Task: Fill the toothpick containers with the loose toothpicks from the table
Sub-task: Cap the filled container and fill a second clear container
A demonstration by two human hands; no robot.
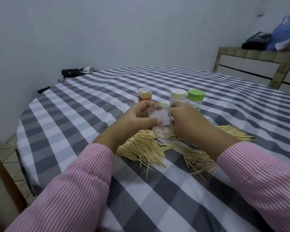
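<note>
A clear plastic toothpick container is held above the pile of loose toothpicks. My left hand grips its upper part, thumb across the front. My right hand holds its right side, fingers curled round it. A bit of green shows at its top, behind my fingers. Three more containers stand behind: one with a clear cap and orange label, one with a beige cap, one with a green cap. More toothpicks lie under my right wrist.
The round table wears a grey and white checked cloth. A black bag sits at its far left edge. A tiled counter with bags stands at the right by the wall.
</note>
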